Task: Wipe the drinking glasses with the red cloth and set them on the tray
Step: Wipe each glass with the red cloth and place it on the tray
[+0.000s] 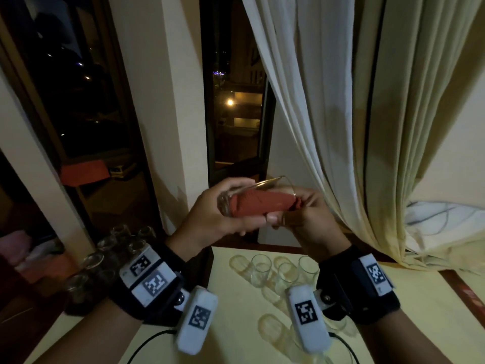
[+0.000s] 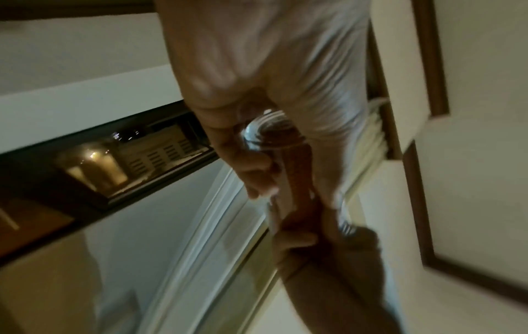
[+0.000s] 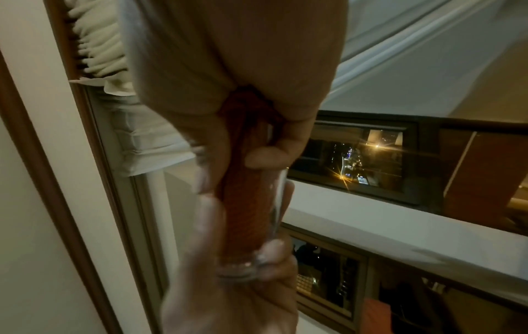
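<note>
A clear drinking glass [image 1: 265, 184] lies on its side in the air above the table's far edge. My left hand [image 1: 210, 214] grips its base end, fingers curled under it. The red cloth [image 1: 259, 204] is stuffed inside the glass and fills it. My right hand [image 1: 307, 216] is at the rim and holds the cloth's tail. In the right wrist view the cloth [image 3: 245, 203] runs from my right palm into the glass [image 3: 243, 266], and the thumb lies on the glass wall. In the blurred left wrist view the glass base [image 2: 257, 133] sits in my left hand.
Several clear glasses [image 1: 262, 269] stand or lie on the yellow table [image 1: 236, 345] below my hands. More glasses [image 1: 115, 248] stand on a dark surface [image 1: 78, 308] at the left. A cream curtain [image 1: 341, 127] hangs at the right, and a dark window [image 1: 236, 101] is behind.
</note>
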`<state>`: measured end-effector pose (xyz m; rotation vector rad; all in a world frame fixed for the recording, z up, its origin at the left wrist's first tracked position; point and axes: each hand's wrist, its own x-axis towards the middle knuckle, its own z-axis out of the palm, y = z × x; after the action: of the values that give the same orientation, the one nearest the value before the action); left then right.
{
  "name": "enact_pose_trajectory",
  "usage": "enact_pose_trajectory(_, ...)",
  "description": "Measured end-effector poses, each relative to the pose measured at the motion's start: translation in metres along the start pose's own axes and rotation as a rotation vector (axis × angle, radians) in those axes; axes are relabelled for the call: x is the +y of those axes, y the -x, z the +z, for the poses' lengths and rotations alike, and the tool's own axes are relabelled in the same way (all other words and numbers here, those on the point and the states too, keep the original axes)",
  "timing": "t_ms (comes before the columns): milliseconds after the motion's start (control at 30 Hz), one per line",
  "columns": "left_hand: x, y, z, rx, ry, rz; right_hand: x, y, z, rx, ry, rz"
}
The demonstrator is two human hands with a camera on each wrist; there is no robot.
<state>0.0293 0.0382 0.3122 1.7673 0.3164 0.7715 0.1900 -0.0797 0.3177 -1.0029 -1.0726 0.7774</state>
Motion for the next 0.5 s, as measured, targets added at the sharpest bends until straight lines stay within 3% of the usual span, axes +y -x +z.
enact_pose_trajectory(67, 0.002, -0.001, -0.004, 0.001, 0.213, -0.104, 0.000, -0.001, 0.006, 0.052, 0.098, -0.036)
enact_pose_trajectory(133, 0.001, -0.001, -0.009, 0.013, 0.237, -0.079, -0.002, -0.003, 0.010, 0.054, 0.172, -0.045)
enact_pose_trajectory(267, -0.001, 0.000, -0.021, -0.016, -0.075, 0.151, -0.002, -0.001, 0.010, -0.081, 0.026, 0.069)
enact_pose_trajectory(367, -0.002, 0.004, -0.026, -0.043, -0.217, 0.251, 0.005, 0.003, 0.013, -0.098, -0.056, 0.078)
enact_pose_trajectory(433, -0.002, 0.004, -0.026, -0.027, -0.214, 0.190, 0.010, 0.003, 0.015, -0.055, -0.087, 0.033)
enact_pose_trajectory(500, 0.001, 0.005, -0.024, -0.043, -0.053, 0.012, 0.012, 0.001, 0.017, 0.009, -0.012, -0.058)
